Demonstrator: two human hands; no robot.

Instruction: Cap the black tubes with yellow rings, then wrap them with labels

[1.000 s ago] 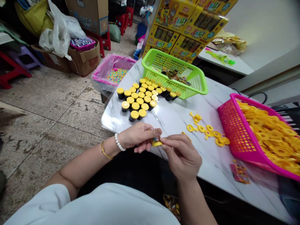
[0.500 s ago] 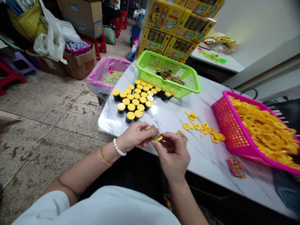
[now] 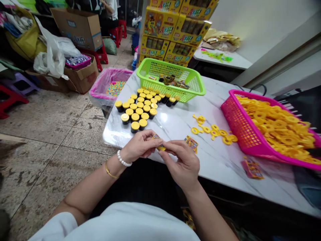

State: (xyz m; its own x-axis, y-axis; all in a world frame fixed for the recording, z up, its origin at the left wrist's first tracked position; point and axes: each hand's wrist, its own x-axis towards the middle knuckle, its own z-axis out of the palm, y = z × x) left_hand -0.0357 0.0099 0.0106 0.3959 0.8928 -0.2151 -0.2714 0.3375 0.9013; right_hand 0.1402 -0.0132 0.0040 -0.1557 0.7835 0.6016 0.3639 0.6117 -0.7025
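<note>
Above the table's front edge, my left hand [image 3: 143, 143] pinches a small printed piece with a yellow end [image 3: 161, 147] between thumb and fingers. My right hand [image 3: 181, 160] grips the yellow end of the same piece, so most of it is covered and its kind is unclear. Past my right hand lies a stack of colourful printed labels [image 3: 191, 144]. Several small black tubs with yellow lids [image 3: 135, 116] stand grouped beyond my left hand. Loose yellow plastic rings with short stems [image 3: 206, 129] lie farther right on the table.
A green basket [image 3: 198, 87] holding dark printed tubes stands at the back of the marble-patterned table [image 3: 173, 124]. On the right, a pink basket [image 3: 234, 125] is heaped with yellow rings. Another label stack [image 3: 252, 169] lies before it. A lined pink bin [image 3: 96, 87] holds coloured beads.
Both hands keep their hold on the printed piece, and my right fingers now cover more of its yellow end. The camera view has shifted slightly.
</note>
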